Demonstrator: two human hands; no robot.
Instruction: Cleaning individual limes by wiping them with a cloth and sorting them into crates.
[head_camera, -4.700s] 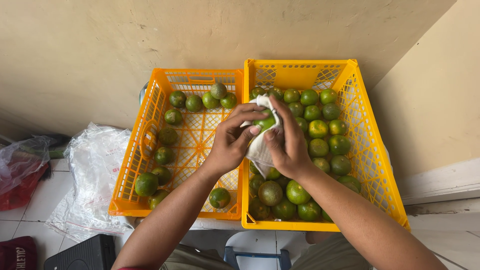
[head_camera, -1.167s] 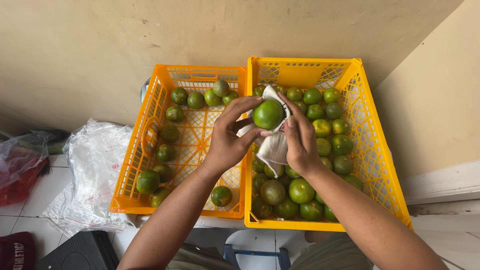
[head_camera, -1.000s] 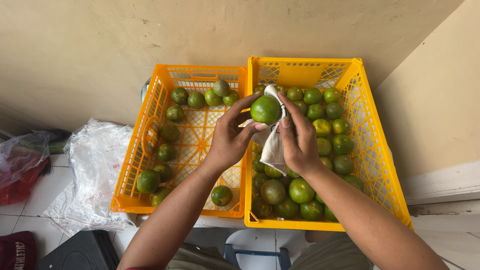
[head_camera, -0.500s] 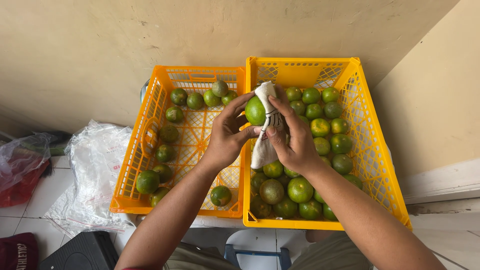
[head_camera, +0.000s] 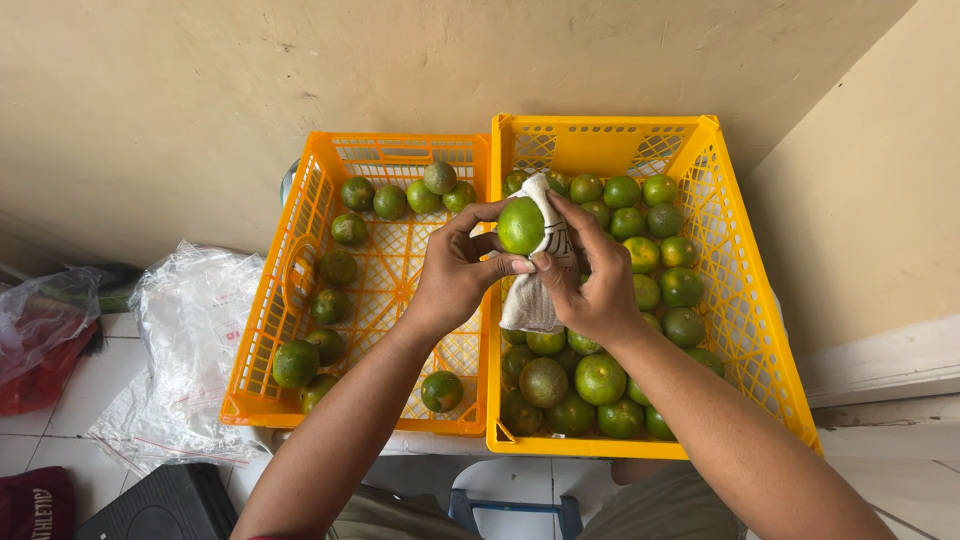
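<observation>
Left hand (head_camera: 455, 275) pinches a green citrus (head_camera: 521, 226) above the fuller crate (head_camera: 745, 330); right hand (head_camera: 590, 275) presses cloth (head_camera: 535, 295) against it. Hard rubbing could likely squirt it free.

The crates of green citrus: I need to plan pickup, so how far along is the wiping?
Looks done: about a dozen fruits lie spread in the left crate. In hand: the left hand holds one green fruit while the right hand presses a white cloth to it. Left: the right crate still holds a larger pile, roughly two dozen or more, so probably under halfway.
</observation>
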